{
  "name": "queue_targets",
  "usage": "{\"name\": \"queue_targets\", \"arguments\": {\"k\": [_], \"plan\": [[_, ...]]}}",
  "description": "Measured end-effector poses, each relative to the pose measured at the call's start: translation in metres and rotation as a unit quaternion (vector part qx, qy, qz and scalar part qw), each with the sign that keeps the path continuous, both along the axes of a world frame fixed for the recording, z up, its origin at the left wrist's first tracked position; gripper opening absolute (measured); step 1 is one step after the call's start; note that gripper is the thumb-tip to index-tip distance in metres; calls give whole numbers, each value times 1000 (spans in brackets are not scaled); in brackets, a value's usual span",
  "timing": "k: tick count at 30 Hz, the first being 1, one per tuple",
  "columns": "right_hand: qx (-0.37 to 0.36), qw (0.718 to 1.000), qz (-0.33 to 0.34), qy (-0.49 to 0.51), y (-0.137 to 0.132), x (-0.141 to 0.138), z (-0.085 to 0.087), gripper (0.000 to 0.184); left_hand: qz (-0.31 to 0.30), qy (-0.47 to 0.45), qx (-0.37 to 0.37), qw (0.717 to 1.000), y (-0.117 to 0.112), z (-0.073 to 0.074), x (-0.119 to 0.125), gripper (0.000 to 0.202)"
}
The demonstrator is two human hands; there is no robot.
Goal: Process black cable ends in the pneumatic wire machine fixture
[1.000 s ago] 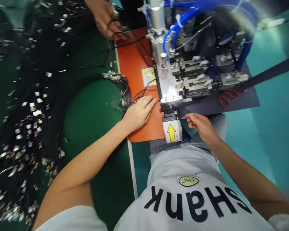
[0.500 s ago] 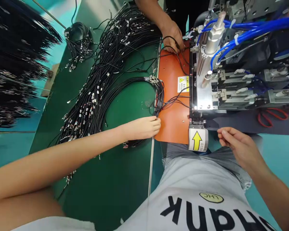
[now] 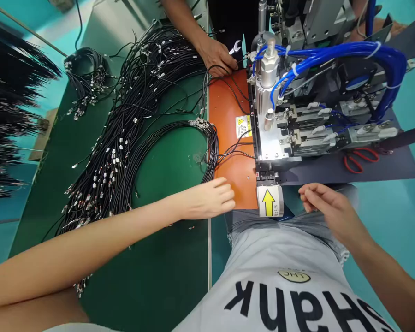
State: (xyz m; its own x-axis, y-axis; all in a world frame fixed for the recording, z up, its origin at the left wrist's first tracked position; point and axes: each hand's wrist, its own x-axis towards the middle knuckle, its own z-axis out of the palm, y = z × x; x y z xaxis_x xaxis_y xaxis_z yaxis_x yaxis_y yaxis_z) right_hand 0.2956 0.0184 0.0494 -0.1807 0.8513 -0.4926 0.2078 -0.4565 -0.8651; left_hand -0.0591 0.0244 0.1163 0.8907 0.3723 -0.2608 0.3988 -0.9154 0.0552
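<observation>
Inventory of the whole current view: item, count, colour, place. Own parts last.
Pneumatic machine: one, silver and black, upper right
Air hoses: several, blue, above machine
Orange plate: one, orange, left of machine
Warning label: one, white and yellow, on plate
Arrow label: one, white and yellow, machine's near end
Table: one, green, left
Cables: uncountable, black, across table and plate
Cable coil: one, black, table's far left
Mat: one, dark grey, right
Scissor handles: one pair, red, on mat
Co-worker's hand: one, bare, plate's far end
Wrench: one, silver, beside that hand
Shirt: one, white, bottom
Left hand: one, bare, at plate's near end
Right hand: one, bare, right of arrow label
</observation>
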Motion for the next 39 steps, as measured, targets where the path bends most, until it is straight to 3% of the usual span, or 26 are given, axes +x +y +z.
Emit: {"name": "queue_targets", "arguments": {"k": [4, 11, 15, 22, 24, 27, 31, 36, 39], "plan": [[10, 1000, 22, 2, 1, -7, 4, 31, 6, 28, -12, 1000, -9, -9, -8, 23], [4, 999, 38, 5, 0, -12, 8, 29, 4, -7, -8, 1000, 14, -14, -17, 21], [5, 1000, 28, 5, 2, -8, 11, 27, 52, -61, 23, 997, 21, -17, -6, 25], [13, 999, 22, 20, 7, -10, 5, 26, 1, -107, 25, 994, 17, -34, 40, 20], [23, 999, 25, 26, 8, -12, 2, 25, 43, -144, 39, 988, 18, -40, 58, 24], [64, 997, 29, 23, 11, -19, -3, 23, 183, -173, 56, 966, 18, -47, 81, 27], [187, 980, 69, -24, 14, -33, -7, 38, 339, -164, 56, 925, 8, -53, 85, 24], [297, 952, 67, -38, 17, -50, -8, 13, 388, -144, 69, 908, -9, -52, 75, 20], [319, 944, 72, -32, 18, -55, -7, 12, 385, -139, 84, 909, -13, -47, 86, 22]]}}
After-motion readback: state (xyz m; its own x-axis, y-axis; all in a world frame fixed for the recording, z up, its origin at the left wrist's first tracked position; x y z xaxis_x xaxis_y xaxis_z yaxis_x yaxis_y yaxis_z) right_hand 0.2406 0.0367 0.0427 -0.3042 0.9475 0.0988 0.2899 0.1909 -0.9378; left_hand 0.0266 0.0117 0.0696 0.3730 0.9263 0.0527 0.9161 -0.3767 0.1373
